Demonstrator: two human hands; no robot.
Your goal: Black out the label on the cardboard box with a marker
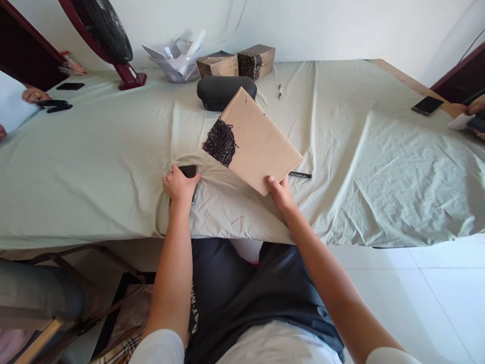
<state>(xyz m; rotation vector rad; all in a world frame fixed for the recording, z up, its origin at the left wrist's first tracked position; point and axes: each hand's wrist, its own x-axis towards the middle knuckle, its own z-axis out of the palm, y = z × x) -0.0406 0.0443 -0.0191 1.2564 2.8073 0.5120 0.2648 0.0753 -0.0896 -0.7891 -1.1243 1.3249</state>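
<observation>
Near the front edge of the table, my left hand [179, 183] is closed around a black phone [188, 171], which is partly hidden under the palm. My right hand [281, 193] grips the lower corner of a flat brown cardboard piece [261, 141], thumb on top, and holds it tilted over the table. Black scribbled strokes cover the cardboard's left corner, and a few small dark marks show along its upper edge. A black pen [300, 175] lies just right of my right hand. Behind the cardboard sits a black zip case [223, 91], partly covered by it.
A wrinkled pale green cloth [113, 151] covers the table. Along the wall stand a fan [127, 76], a clear plastic basket [176, 68] and two cardboard boxes [261, 58]. Another person's hand [36, 95] is at far left, and another [475, 106] at far right near a phone [427, 105].
</observation>
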